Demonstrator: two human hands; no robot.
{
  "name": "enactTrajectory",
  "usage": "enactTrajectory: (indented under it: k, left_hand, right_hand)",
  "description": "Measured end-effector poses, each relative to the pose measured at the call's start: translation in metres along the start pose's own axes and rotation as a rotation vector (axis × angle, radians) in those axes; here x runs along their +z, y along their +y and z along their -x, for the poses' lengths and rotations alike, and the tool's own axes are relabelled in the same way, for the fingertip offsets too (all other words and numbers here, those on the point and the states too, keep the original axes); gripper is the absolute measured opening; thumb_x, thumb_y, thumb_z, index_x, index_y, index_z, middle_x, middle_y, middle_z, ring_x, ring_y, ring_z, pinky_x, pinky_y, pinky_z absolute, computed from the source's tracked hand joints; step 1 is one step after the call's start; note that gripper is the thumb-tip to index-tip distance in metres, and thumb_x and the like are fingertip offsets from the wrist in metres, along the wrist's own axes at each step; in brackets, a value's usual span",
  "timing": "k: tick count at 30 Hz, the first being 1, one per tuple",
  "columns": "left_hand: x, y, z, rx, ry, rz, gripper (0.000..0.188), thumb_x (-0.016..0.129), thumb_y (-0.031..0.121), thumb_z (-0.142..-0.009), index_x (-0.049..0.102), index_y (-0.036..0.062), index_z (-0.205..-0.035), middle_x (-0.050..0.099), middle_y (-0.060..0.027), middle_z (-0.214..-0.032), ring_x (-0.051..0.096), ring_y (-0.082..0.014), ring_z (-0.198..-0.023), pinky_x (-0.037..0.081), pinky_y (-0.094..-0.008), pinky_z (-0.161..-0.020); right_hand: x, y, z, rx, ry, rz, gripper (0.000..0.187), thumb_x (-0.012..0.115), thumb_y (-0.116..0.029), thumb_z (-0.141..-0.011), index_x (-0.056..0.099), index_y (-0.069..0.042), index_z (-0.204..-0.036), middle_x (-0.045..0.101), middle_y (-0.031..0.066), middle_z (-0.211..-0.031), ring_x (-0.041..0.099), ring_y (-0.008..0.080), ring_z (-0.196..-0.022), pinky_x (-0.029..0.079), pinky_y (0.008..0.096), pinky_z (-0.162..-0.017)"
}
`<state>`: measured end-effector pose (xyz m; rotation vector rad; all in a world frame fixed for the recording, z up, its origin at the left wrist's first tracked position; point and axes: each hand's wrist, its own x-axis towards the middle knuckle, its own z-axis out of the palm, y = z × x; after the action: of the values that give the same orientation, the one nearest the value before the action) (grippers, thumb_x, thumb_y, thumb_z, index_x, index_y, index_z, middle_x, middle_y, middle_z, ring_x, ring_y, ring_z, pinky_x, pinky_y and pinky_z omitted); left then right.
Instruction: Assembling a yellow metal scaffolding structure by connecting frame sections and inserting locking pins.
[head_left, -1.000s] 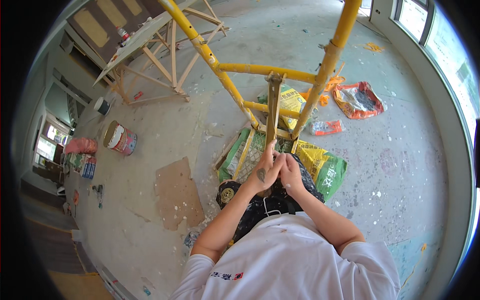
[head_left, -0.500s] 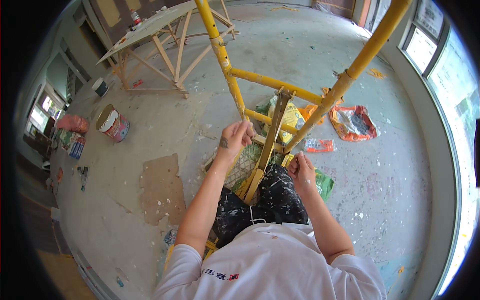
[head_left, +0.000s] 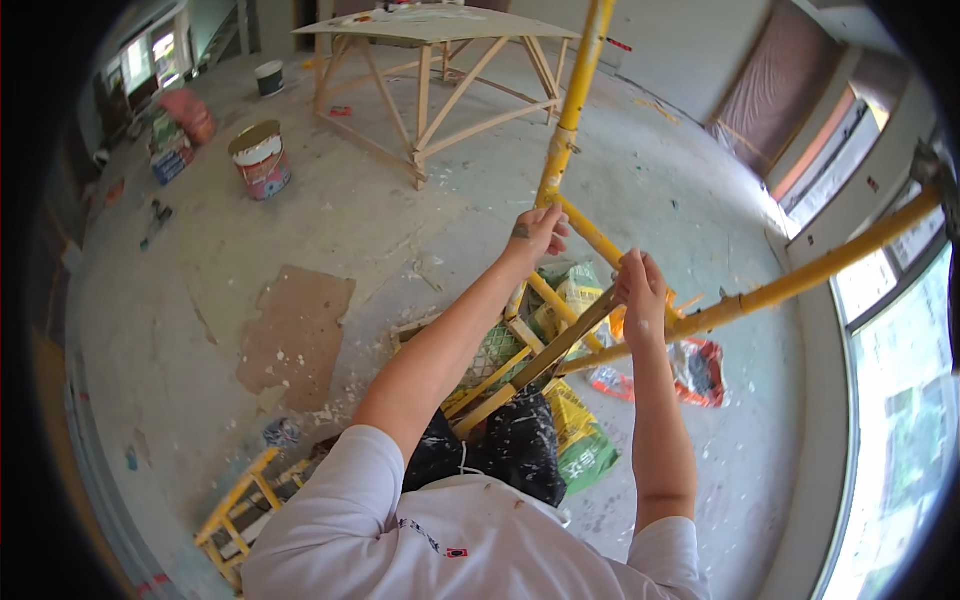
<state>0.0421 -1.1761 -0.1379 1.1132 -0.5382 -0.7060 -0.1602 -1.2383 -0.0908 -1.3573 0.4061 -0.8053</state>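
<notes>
A yellow tubular scaffold frame (head_left: 590,233) stands before me, its paint worn and spattered. My left hand (head_left: 541,232) is curled closed in front of the frame's left post, close to the rung. Whatever its fingers may hold is too small or hidden to make out. My right hand (head_left: 641,283) is also closed, fingertips pinched together, overlapping the rung and the upper end of a flat yellow brace (head_left: 560,347). I cannot tell whether it touches either. The brace slopes down toward my paint-spattered black trousers (head_left: 525,440). Beside it lies a mesh platform (head_left: 478,358).
A board table on wooden trestles (head_left: 440,25) stands at the back. Farther left are a paint bucket (head_left: 262,165) and a dark pail (head_left: 269,79). Cardboard (head_left: 295,340) lies on the floor. Green-yellow bags (head_left: 585,450) and an orange-red bag (head_left: 700,370) lie below the frame. Windows line the right.
My view has turned rightward. Both hands have risen and come closer to the frame's rung; the right hand now overlaps it. Both remain closed.
</notes>
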Motion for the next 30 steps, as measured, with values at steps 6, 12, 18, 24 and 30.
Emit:
enactTrajectory:
  k: [6,12,18,24,30]
  left_hand:
    - [0.001,0.029,-0.066,0.235,0.212,-0.193,0.044,0.056,0.047,-0.099,0.063,0.0038,-0.091,0.065,-0.0071,-0.078,0.064,-0.0168,-0.059,0.051,-0.0311,-0.058]
    - [-0.004,0.113,-0.090,0.566,0.216,-0.701,0.064,0.063,0.056,-0.092,0.063,-0.0049,-0.110,0.070,-0.0206,-0.106,0.068,-0.0280,-0.099,0.053,-0.0376,-0.087]
    - [0.028,0.201,-0.108,0.681,0.096,-0.780,0.082,0.065,0.068,-0.083,0.060,-0.0073,-0.117,0.068,-0.0224,-0.108,0.068,-0.0333,-0.101,0.052,-0.0374,-0.090]
    - [0.034,0.226,-0.162,0.588,-0.077,-0.722,0.078,0.058,0.069,-0.087,0.061,-0.0069,-0.106,0.069,-0.0194,-0.092,0.070,-0.0309,-0.088,0.054,-0.0368,-0.080]
    - [0.045,0.195,-0.183,0.583,-0.289,-0.389,0.065,0.058,0.064,-0.092,0.058,-0.0010,-0.094,0.063,-0.0085,-0.068,0.065,-0.0166,-0.059,0.054,-0.0304,-0.057]
  right_hand:
    - [0.019,-0.005,-0.113,-0.159,0.041,0.464,0.039,0.060,-0.037,-0.099,0.063,0.000,-0.086,0.048,-0.0016,-0.063,0.042,0.0081,-0.057,0.034,0.0276,-0.052]
    - [0.025,-0.040,-0.202,-0.129,-0.328,1.096,0.045,0.064,-0.044,-0.096,0.070,0.000,-0.090,0.053,-0.0008,-0.066,0.044,0.0096,-0.060,0.035,0.0293,-0.055]
    - [0.049,-0.057,-0.246,0.240,-0.652,1.219,0.042,0.053,-0.043,-0.102,0.067,-0.005,-0.092,0.041,-0.0057,-0.063,0.037,0.0088,-0.055,0.031,0.0269,-0.051]
    - [0.069,-0.065,-0.263,0.597,-0.893,0.832,0.034,0.044,-0.035,-0.107,0.054,-0.009,-0.087,0.031,-0.0090,-0.063,0.027,0.0068,-0.056,0.023,0.0249,-0.051]
    - [0.057,-0.065,-0.288,0.832,-0.986,0.738,0.035,0.046,-0.036,-0.107,0.057,-0.008,-0.089,0.035,-0.0077,-0.067,0.029,0.0064,-0.059,0.023,0.0239,-0.053]
